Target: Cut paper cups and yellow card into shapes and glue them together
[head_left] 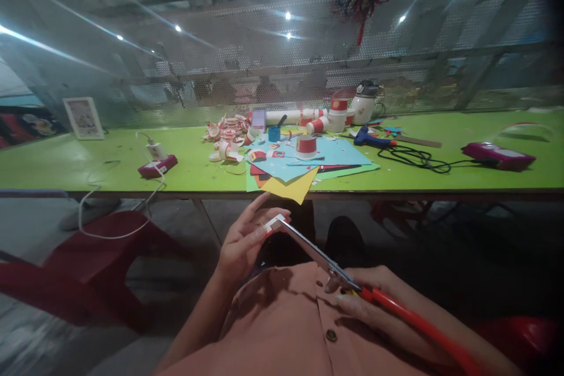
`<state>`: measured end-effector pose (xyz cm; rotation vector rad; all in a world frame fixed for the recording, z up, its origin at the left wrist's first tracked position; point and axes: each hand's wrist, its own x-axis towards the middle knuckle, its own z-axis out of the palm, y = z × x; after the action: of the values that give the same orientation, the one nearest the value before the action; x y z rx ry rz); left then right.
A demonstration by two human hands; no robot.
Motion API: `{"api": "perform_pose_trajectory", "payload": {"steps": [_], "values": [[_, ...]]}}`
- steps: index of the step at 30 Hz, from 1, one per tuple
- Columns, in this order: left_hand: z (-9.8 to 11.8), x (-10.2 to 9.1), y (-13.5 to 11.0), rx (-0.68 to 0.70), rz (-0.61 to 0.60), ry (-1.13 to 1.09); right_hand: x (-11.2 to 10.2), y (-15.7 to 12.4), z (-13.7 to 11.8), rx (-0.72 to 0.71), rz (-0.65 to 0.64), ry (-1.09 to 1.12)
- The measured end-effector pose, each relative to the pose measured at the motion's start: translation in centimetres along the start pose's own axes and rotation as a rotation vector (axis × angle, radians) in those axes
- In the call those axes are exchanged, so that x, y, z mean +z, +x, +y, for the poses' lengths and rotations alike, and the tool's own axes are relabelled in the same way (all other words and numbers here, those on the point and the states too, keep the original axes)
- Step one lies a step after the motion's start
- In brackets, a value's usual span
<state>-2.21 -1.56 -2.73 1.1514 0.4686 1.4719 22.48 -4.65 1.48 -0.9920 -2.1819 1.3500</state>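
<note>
Between the thumb and fingers of my left hand [240, 247] is a small white-and-red paper piece [274, 224], held in front of my shirt below the table edge. My right hand [374, 294] grips a pair of red-handled scissors [308, 248] near the pivot, with the long handles lying back over my forearm. The blades point up and left, and their tips meet the paper piece. They look nearly closed; whether paper lies between them is hard to see.
A green table [211, 179] stands ahead, bearing coloured paper sheets [343, 150], a red-and-white paper cup [305, 147], a heap of cup scraps [227, 127], a blue glue gun [370, 137] and purple power blocks [497, 155]. A red stool [97, 241] is at left, with a white cable hanging over it.
</note>
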Motion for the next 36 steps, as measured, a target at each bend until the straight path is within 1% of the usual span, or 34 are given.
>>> {"api": "perform_pose_trajectory", "payload": {"steps": [4,8,10,13,15,18,22,25,27,31,36], "values": [[-0.2,-0.2,0.0,0.005,0.035,-0.026,0.5,-0.3,0.3,0.051,0.041,-0.038],[-0.2,-0.2,0.0,0.021,0.036,-0.058,0.6,-0.8,0.3,0.110,0.117,-0.063],[-0.1,-0.1,0.0,0.017,0.034,-0.068,0.4,-0.8,-0.1,0.083,0.073,-0.066],[0.1,0.1,0.1,0.000,0.037,-0.089,0.1,-0.4,-0.8,-0.027,-0.047,-0.035],[0.1,0.2,0.2,-0.023,0.051,-0.119,0.1,-0.2,-0.8,-0.057,-0.047,-0.026],[0.1,0.2,0.3,-0.073,0.099,-0.182,0.5,-0.1,0.0,-0.018,0.029,-0.069],[-0.3,0.1,0.3,-0.128,0.155,-0.271,0.9,-0.2,2.1,0.059,0.131,-0.081],[-0.7,-0.1,0.4,-0.167,0.172,-0.322,1.1,-0.2,3.5,0.083,0.239,-0.057],[-0.9,-0.1,0.5,-0.187,0.166,-0.342,1.4,-0.2,4.1,0.075,0.265,-0.032],[-1.2,0.3,0.7,-0.155,0.122,-0.280,1.7,0.0,4.2,0.050,0.221,0.011],[-1.3,0.8,0.9,-0.044,0.087,-0.153,1.4,0.6,2.5,0.022,0.102,0.006]]}}
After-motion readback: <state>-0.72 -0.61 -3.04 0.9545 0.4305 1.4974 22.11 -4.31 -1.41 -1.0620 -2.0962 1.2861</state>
